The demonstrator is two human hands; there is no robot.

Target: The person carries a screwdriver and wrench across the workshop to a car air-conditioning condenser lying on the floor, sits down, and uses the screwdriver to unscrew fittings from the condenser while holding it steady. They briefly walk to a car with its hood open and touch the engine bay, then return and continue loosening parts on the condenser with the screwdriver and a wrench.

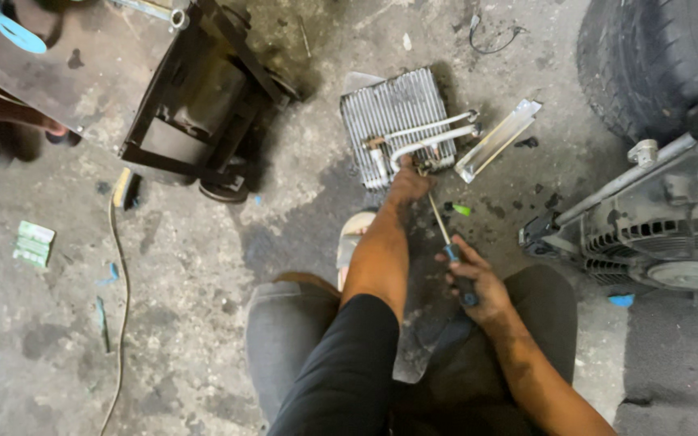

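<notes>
Still mid-job: left hand (408, 184) pins the coil's (393, 113) near edge, right hand (475, 278) gripping the screwdriver (446, 236) (pipes (434, 133) still attached).

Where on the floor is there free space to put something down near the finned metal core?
Bare concrete lies left of the finned core, between it and the dark metal frame, and further lower left past the cable. It is crowded right of the core: the metal strip, the fan housing, the tyre.
</notes>
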